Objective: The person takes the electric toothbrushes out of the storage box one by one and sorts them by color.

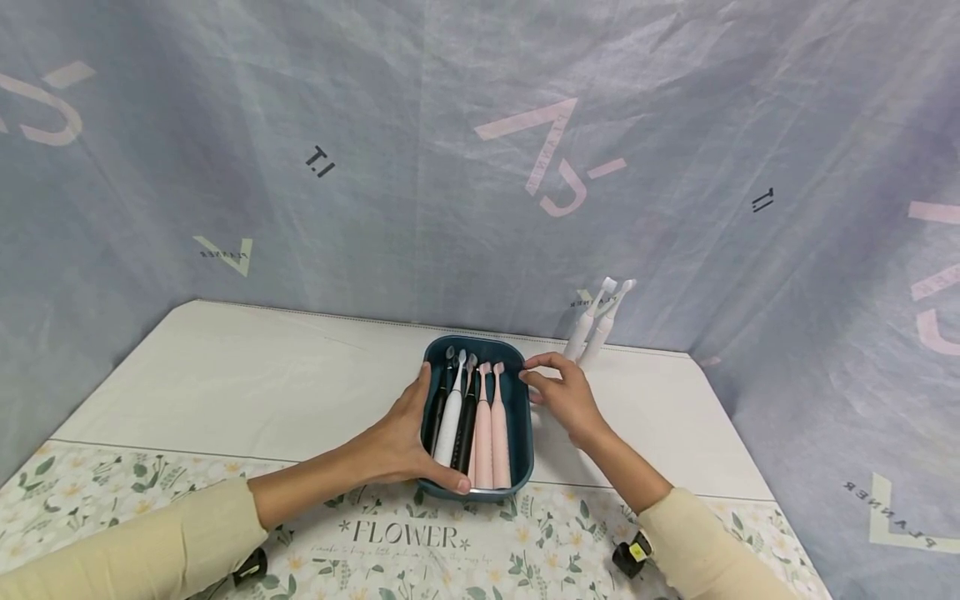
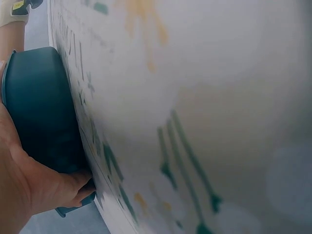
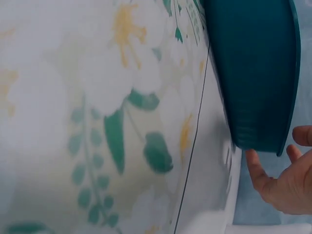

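Note:
A dark teal bin (image 1: 522, 433) sits on the table in the head view, with several electric toothbrushes lying in it: black, a white toothbrush (image 1: 448, 425) and pink toothbrushes (image 1: 500, 442). My left hand (image 1: 401, 442) grips the bin's left side, fingers along the wall and thumb over the front rim. In the left wrist view that hand wraps one end of the bin (image 2: 41, 107). At the bin's far right corner my right hand (image 1: 566, 396) touches the outside with loosely bent fingers. One fingertip meets the bin's end (image 3: 263, 97) in the right wrist view; the other fingers stand apart.
Two white electric toothbrushes (image 1: 598, 329) stand upright behind my right hand, near the table's back edge. A floral cloth (image 1: 405, 554) covers the front of the white table (image 1: 285, 375). Grey-blue curtains (image 1: 420, 167) hang behind and at both sides.

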Available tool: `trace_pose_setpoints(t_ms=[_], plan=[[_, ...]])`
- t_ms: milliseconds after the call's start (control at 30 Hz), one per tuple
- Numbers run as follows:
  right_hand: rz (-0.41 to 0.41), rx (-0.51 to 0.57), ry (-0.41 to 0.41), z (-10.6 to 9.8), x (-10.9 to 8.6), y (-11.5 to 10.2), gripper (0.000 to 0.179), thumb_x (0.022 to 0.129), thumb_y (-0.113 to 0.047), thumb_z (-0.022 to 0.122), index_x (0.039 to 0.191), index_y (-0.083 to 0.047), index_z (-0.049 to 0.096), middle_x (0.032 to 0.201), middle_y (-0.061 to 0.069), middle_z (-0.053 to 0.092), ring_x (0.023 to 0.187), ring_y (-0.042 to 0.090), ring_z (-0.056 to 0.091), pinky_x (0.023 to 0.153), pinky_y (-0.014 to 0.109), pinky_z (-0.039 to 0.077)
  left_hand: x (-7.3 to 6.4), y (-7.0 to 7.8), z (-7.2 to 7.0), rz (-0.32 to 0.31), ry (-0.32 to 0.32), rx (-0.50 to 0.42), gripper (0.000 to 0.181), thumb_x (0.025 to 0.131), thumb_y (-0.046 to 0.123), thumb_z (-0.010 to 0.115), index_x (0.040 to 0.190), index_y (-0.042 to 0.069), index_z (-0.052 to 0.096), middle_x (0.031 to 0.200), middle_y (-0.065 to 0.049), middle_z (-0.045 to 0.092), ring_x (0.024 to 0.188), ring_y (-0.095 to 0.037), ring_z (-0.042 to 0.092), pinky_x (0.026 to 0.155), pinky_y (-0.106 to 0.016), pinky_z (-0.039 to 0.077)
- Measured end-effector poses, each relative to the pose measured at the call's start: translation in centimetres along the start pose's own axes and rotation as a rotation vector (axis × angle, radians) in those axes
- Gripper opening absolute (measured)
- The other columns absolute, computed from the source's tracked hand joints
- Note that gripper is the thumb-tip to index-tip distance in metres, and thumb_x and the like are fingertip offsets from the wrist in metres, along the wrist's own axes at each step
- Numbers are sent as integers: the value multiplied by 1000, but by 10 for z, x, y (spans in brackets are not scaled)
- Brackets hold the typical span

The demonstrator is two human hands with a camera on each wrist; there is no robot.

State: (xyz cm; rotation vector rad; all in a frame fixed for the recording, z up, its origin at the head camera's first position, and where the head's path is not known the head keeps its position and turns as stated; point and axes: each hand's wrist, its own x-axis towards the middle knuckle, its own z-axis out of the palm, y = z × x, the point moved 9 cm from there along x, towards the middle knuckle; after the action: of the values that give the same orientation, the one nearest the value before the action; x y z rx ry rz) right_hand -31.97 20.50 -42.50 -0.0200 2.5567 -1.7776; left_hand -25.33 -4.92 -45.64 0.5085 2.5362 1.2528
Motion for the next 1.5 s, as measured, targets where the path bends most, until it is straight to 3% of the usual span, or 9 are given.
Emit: trace_pose_setpoints(t_ms=[167, 300, 400, 500, 700, 800, 1000, 1233, 1500], plan=[[-43, -20, -48, 12, -3, -6, 30, 110, -21, 73, 132, -1, 75, 160, 15, 61, 142, 39, 71, 107, 48, 59, 1, -1, 0, -6, -7, -7, 180, 63, 74, 104, 180, 21, -22, 190, -23, -7, 176, -51, 10, 131, -76, 35], [-106, -36, -90, 23, -3, -14, 29, 111, -20, 72, 131, 0, 77, 151, 16, 69, 148, 38, 65, 121, 58, 51, 1, 0, 0, -3, -7, -6, 180, 63, 74, 104, 180, 21, -21, 190, -22, -8, 176, -50, 9, 131, -76, 35], [-145, -48, -104, 29, -3, -20, 29, 109, -19, 74, 130, 2, 78, 145, 17, 74, 148, 37, 63, 133, 68, 38, 1, 0, 0, -1, -8, 1, 179, 64, 74, 104, 180, 21, -22, 190, -22, -7, 176, -50, 10, 131, -75, 35], [-152, -49, -117, 35, -4, -24, 31, 107, -19, 77, 130, 1, 79, 145, 17, 72, 148, 37, 60, 136, 71, 30, 1, 0, 0, 0, -10, 11, 178, 65, 74, 103, 180, 21, -22, 190, -22, -7, 176, -51, 10, 131, -75, 35], [-86, -69, -146, 48, -6, -21, 36, 103, -31, 81, 130, -8, 82, 174, 21, 42, 165, 47, 38, 128, 73, 39, 0, 0, 0, 4, -7, 10, 177, 66, 74, 103, 180, 21, -22, 190, -22, -6, 176, -51, 11, 131, -75, 35], [-43, -68, -140, 51, -6, -18, 35, 99, -34, 85, 127, -11, 86, 184, 22, 23, 175, 46, 17, 134, 74, 31, 0, 1, 0, 6, -4, 15, 177, 66, 74, 102, 180, 20, -22, 190, -23, -6, 176, -51, 12, 131, -75, 36], [-42, -95, -112, 53, -6, -20, 34, 97, -33, 87, 123, -12, 88, 185, 24, 21, 178, 41, 8, 136, 77, 24, 0, 1, 1, 6, -4, 17, 177, 66, 74, 103, 180, 21, -22, 190, -22, -6, 176, -51, 11, 131, -75, 36], [-147, -240, -78, 54, -4, -29, 31, 98, -35, 88, 122, -16, 89, 188, 25, 13, 173, 58, 4, 128, 85, 28, 0, 0, 1, -1, -1, 25, 177, 66, 75, 102, 180, 20, -22, 190, -22, -5, 176, -50, 13, 131, -74, 37], [-307, -428, -86, 62, -6, -42, 30, 95, -38, 90, 113, -14, 91, 187, 26, 21, 172, 61, 10, 127, 91, 12, -1, 0, 1, -15, -2, 25, 178, 65, 74, 103, 180, 21, -22, 190, -22, -7, 176, -50, 11, 131, -74, 36]])
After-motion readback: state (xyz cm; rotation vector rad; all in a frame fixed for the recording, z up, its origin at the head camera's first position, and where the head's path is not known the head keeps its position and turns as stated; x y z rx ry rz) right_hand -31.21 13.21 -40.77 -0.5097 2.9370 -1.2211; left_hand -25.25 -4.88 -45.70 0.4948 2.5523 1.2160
